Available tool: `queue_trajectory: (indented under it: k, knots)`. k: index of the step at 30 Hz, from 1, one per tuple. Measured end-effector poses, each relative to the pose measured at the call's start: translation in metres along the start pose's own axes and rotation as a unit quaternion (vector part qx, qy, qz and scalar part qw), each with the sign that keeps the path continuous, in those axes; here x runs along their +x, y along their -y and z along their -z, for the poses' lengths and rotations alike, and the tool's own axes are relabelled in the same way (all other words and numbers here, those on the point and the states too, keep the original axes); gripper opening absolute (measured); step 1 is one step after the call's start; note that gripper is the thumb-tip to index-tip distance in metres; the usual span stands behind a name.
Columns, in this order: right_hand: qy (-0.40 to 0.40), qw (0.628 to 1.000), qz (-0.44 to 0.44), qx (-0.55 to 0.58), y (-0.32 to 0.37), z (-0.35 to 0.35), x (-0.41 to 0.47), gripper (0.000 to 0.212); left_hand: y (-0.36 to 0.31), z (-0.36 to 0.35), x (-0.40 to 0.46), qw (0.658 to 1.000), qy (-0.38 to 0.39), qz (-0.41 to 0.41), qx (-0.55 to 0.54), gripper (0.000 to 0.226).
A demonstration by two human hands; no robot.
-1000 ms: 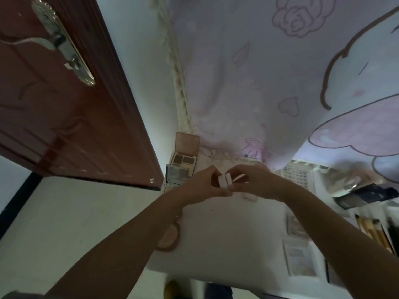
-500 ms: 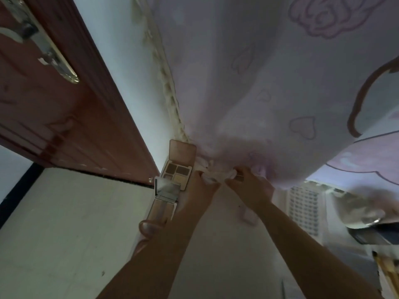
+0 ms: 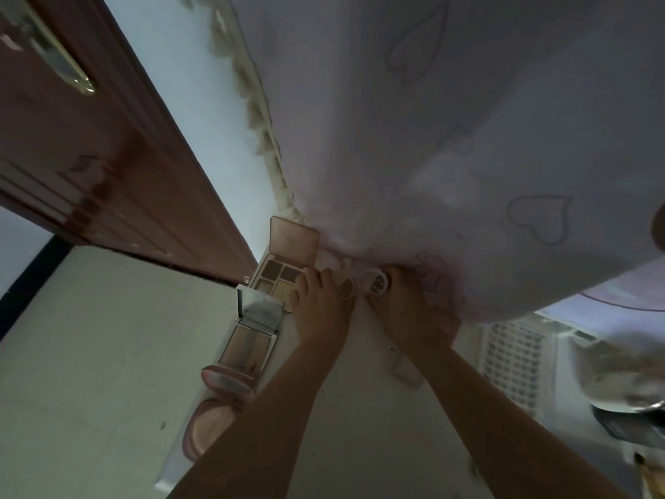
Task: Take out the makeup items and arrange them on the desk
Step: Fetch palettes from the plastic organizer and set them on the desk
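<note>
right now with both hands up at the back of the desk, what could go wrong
The left hand rests against the open eyeshadow palette; a nudge could shove it or tip its lid. The small round compact between both hands sits under the hanging curtain, which might snag or hide it. The right hand could drag that fabric.

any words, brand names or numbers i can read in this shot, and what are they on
Small round white compact, between the left hand and right hand: dark mark on the lid, too blurred to read.
Open palettes and curtain: no text seen.
</note>
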State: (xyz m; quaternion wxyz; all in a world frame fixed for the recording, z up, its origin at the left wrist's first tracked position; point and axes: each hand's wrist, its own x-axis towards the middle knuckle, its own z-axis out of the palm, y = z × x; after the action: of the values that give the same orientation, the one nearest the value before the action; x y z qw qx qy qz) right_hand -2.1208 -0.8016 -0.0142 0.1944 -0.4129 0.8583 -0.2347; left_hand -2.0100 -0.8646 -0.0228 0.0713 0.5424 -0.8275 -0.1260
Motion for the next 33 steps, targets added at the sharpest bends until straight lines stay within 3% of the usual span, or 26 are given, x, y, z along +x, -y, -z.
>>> queue_trajectory:
  k: [7, 9, 12, 14, 17, 21, 23, 25, 28, 30, 33]
  knots:
    - [0.038, 0.998, 0.030, 0.044, 0.015, 0.005, 0.004, 0.047, 0.001, 0.008, 0.009, 1.000, 0.027, -0.003, 0.010, 0.053]
    - [0.045, 0.998, 0.018, 0.030, 0.007, 0.016, -0.008, 0.044, 0.001, 0.018, -0.003, 0.999, 0.014, -0.038, -0.021, 0.052]
    - [0.060, 0.994, 0.015, -0.086, -0.016, 0.037, -0.039, 0.028, -0.001, 0.025, -0.037, 0.985, -0.002, -0.140, -0.095, 0.037]
    - [0.089, 0.990, 0.037, -0.107, -0.030, 0.043, -0.066, 0.023, -0.005, 0.022, -0.060, 0.972, 0.092, -0.177, -0.125, 0.032]
    - [0.135, 0.977, 0.053, -0.155, -0.039, 0.037, -0.099, 0.034, -0.011, 0.013, -0.080, 0.949, 0.238, -0.152, -0.137, 0.034]
    - [0.114, 0.970, 0.039, -0.209, -0.036, 0.027, -0.110, 0.038, -0.017, 0.013, -0.083, 0.931, 0.279, -0.177, -0.158, 0.035]
    - [0.115, 0.966, 0.054, -0.226, -0.033, 0.025, -0.112, 0.035, -0.015, 0.018, -0.082, 0.913, 0.305, -0.155, -0.222, 0.033]
    - [0.110, 0.980, 0.040, -0.162, -0.029, 0.025, -0.117, 0.033, -0.007, 0.026, -0.081, 0.878, 0.336, -0.049, -0.337, 0.028]
    - [0.067, 0.998, -0.007, 0.009, -0.017, 0.034, -0.122, 0.024, 0.005, 0.040, -0.078, 0.744, 0.400, 0.129, -0.519, 0.018]
    - [0.069, 0.993, -0.028, 0.087, -0.009, 0.039, -0.119, 0.016, 0.012, 0.045, -0.075, 0.694, 0.413, 0.162, -0.567, 0.016]
    - [0.084, 0.974, -0.077, 0.195, 0.000, 0.039, -0.105, 0.012, 0.015, 0.049, -0.074, 0.665, 0.427, 0.156, -0.593, 0.020]
